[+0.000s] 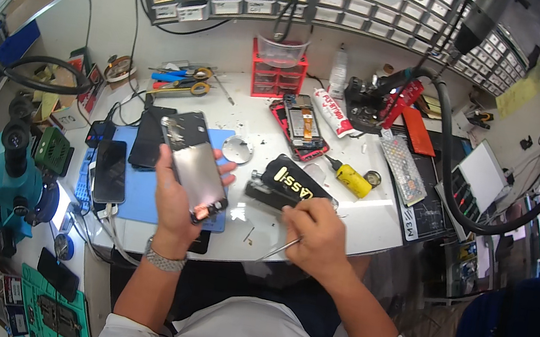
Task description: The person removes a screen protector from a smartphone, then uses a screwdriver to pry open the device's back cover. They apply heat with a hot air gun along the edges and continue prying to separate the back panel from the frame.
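My left hand is closed around the edges of a phone screen panel. The panel's metallic grey back faces up, and a copper-coloured patch shows at its near end. My right hand, fingers pinched, grips a thin metal tool whose tip slants down toward the table's front edge; its exact kind is unclear. Just beyond the right fingers lies a black case with yellow lettering, beside a dark block. Farther back rests an opened phone with a red frame, its insides exposed.
A blue mat carries a dark phone with a cable. At left stands a teal microscope. A yellow bottle, a white tube and a red drawer unit sit farther back. A black hose curves at right.
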A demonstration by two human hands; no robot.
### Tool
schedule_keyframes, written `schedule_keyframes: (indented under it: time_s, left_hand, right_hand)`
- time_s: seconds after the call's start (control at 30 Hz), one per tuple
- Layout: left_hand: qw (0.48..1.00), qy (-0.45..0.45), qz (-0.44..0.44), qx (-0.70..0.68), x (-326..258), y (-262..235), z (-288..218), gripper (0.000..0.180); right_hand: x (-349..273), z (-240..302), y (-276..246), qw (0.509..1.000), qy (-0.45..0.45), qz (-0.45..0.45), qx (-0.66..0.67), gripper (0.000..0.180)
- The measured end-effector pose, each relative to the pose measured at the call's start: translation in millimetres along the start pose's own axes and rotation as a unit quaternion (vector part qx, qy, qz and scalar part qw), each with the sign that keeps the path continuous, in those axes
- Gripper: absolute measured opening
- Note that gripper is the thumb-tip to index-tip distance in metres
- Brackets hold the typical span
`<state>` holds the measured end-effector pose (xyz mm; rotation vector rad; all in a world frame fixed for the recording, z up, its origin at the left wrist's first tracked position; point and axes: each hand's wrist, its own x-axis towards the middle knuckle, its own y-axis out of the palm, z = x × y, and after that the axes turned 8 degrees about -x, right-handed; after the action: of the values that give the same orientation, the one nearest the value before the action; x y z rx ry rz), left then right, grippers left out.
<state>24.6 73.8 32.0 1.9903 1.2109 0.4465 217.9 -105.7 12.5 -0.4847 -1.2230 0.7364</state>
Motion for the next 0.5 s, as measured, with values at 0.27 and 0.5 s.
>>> schedule_keyframes:
  time_s: [0.27, 0.5]
  left_hand:
    - [0.994, 0.064, 0.088, -0.007, 112, 9, -49, 0.080]
    - [0.991, 0.013, 0.119, -0.059, 158, -4, -25, 0.080]
  right_hand:
    - [7, 5, 28, 0.973, 0.090, 0.196, 0.083, 0.052]
    - [46, -39, 45, 0.965, 0.171, 0.194, 0.050, 0.059]
